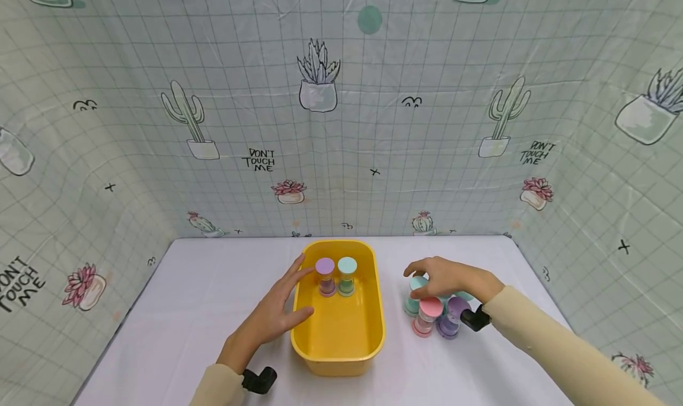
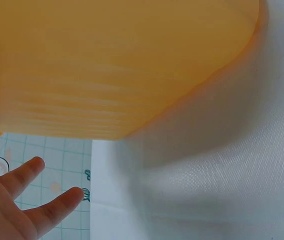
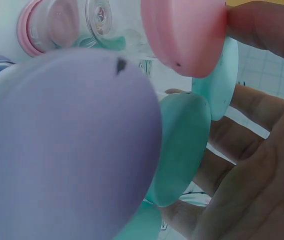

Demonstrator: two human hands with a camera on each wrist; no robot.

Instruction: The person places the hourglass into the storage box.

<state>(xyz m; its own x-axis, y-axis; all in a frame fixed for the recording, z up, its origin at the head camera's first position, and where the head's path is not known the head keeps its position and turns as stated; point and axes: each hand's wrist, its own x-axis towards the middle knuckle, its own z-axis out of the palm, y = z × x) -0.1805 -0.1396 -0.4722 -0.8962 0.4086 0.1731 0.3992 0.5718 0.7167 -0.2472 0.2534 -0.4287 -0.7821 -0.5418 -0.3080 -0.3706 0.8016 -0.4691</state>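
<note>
My right hand reaches over a cluster of sand timers, its thumb and fingers curled round the teal-capped sand timer at the cluster's left. In the right wrist view the thumb lies right by a pink cap, while the fingers pass behind teal caps. A pink sand timer and a purple one stand in front. Fingers spread and fairly straight, my left hand is at the left rim of a yellow tub. Inside the tub, a purple-capped timer and a light-teal one stand upright.
A white cloth covers the table. More teal caps show partly behind the right hand. Patterned curtains with cactus drawings enclose the table at the back and both sides.
</note>
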